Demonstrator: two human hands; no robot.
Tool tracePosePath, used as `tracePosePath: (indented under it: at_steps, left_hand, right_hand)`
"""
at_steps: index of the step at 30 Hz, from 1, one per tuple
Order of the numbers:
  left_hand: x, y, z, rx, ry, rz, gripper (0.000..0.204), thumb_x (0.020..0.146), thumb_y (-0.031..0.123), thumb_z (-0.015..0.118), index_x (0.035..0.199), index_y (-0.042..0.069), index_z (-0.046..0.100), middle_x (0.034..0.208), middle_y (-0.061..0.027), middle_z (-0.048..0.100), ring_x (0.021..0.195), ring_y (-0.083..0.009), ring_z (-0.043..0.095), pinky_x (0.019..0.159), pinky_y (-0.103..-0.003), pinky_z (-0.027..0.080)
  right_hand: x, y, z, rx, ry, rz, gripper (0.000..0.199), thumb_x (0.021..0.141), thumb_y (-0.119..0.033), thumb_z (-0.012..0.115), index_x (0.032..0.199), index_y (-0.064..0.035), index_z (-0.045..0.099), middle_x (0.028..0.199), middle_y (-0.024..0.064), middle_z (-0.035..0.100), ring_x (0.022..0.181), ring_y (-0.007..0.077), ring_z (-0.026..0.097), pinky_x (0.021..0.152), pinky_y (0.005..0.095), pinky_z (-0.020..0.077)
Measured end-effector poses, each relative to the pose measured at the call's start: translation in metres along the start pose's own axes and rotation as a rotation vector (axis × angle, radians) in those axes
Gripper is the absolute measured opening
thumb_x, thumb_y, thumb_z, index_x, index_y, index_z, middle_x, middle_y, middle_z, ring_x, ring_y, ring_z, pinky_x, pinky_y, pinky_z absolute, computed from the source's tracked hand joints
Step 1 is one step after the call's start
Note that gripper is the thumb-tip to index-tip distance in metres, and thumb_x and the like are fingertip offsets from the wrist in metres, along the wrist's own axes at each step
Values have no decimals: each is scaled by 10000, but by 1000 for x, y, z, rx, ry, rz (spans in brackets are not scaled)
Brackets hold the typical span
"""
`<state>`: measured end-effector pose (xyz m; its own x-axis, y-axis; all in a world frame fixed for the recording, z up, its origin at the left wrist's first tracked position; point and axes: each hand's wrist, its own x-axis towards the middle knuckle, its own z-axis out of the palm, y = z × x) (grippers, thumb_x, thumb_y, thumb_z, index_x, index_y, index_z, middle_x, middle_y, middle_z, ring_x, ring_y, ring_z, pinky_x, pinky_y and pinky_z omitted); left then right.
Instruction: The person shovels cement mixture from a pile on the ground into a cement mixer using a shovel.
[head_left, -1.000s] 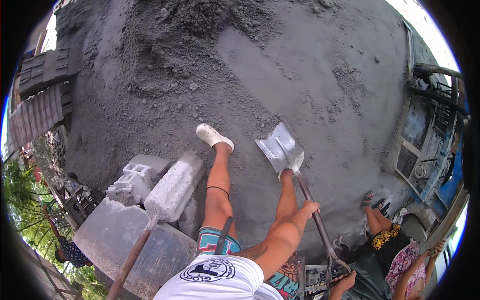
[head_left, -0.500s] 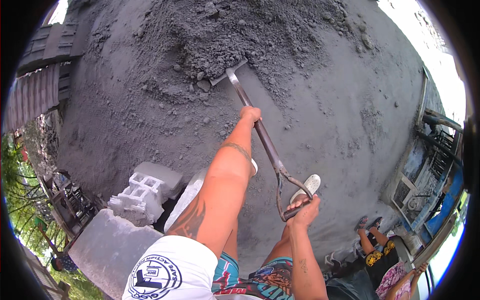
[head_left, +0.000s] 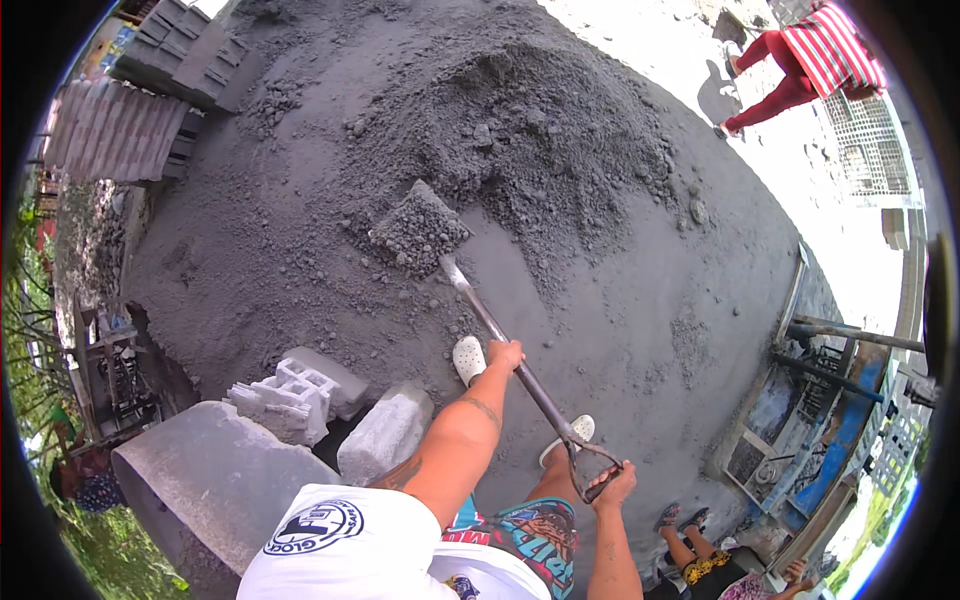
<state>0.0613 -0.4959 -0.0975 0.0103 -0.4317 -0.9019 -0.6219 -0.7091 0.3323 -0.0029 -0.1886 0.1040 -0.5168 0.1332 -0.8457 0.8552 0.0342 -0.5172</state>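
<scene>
A shovel [head_left: 540,393] slants across the middle of the view, its metal shaft running from a D-shaped grip up to the blade. My left hand [head_left: 506,354] is wrapped round the shaft about midway. The D-grip at the lower end is in my closed right hand [head_left: 614,484]. Grey, lumpy gravelly sand [head_left: 422,232] is heaped on the blade and covers most of it. Just beyond the blade rises a large pile of the same grey material [head_left: 560,130]; whether the blade touches the ground cannot be made out.
Hollow concrete blocks [head_left: 295,395] and a pale block [head_left: 386,432] lie left of my legs, beside a curved grey sheet [head_left: 220,480]. Corrugated metal [head_left: 120,130] stands far left. A wood-and-metal frame [head_left: 800,420] is at right. One person [head_left: 790,70] is at upper right, another [head_left: 705,560] at lower right.
The blade has come out of the pile's edge and now carries a heaped load. Both hands keep their hold on the shovel. My view has shifted, bringing the person at upper right into sight.
</scene>
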Motion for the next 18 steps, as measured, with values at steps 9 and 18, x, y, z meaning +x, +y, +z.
tracePosePath:
  at_steps: [9,18]
  left_hand:
    - [-195,13,-202,-621,631,483,313,843,198,614,763,-103,588,662,-127,634,580,-218,637,536,-380,501]
    - [-450,-56,-381,-1196,661,939,244,883,235,601,765,35,525,663,-95,553,560,-197,569,540,-370,520]
  right_hand:
    - [-9,-35,63,-200,-634,-20,364,846,-392,470,656,-82,449,488,84,426,402,240,448,390,371,400]
    - [-241,-76,64,-272,-1529,-546,347,899,-330,524,750,-17,505,579,80,524,502,201,524,488,317,428]
